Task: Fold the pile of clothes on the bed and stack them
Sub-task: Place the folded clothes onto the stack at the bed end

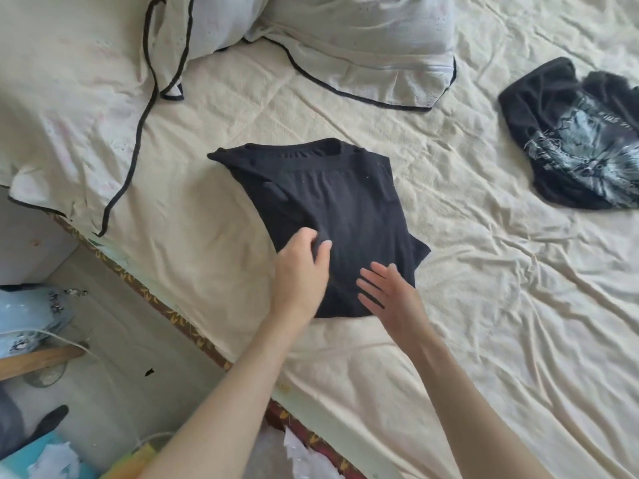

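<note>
Black top (332, 216) lies folded at centre of frame on bed sheet (484, 305), long axis running from collar at upper left to hem at lower right. Left hand (301, 271) pinches fabric at lower-left edge. Right hand (390, 299) flat, fingers straight, on hem. Printed shirt (570, 140) unfolded at upper right, well apart, nearer right hand.

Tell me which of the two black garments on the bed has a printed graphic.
The crumpled black shirt lying apart at the right carries a pale cat print. The folded black top under the left hand and right hand is plain.
</note>
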